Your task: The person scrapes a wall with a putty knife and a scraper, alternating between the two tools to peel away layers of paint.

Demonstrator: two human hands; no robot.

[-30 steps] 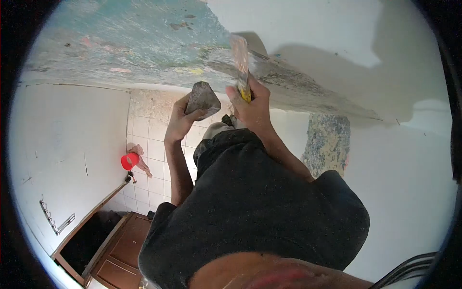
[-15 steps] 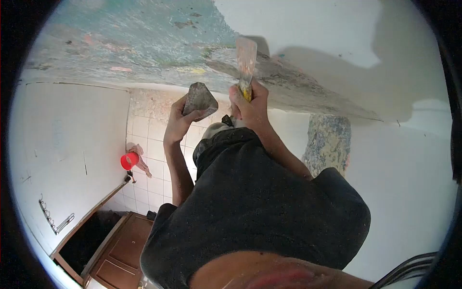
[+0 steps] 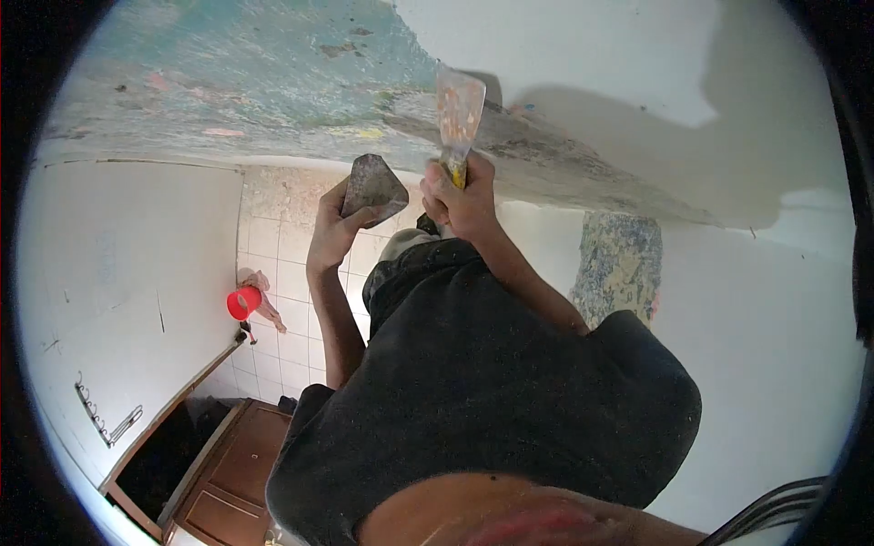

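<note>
My left hand (image 3: 335, 229) is closed around a grey, dusty, stone-like block (image 3: 374, 189), with the thumb over its lower face. To its right, my right hand (image 3: 462, 198) grips a putty knife (image 3: 460, 109) by its yellow-marked handle, and the wide, paint-smeared blade points up the frame. The blade is in front of the wall, near the edge between worn blue-green paint (image 3: 273, 82) and a smooth white surface (image 3: 564, 45). Whether it touches the wall I cannot tell. The block and the knife are apart.
A red bucket (image 3: 243, 302) stands on the tiled floor (image 3: 293, 314) at the left, beside a cloth (image 3: 270, 314). Wall hooks (image 3: 91, 405) and a brown wooden cabinet (image 3: 238, 464) are at the lower left. Another rough, unpainted patch (image 3: 619, 268) shows on the right.
My right hand has shifted slightly left, and the putty knife has turned so more of its blade face shows. My left hand has moved slightly left with the block.
</note>
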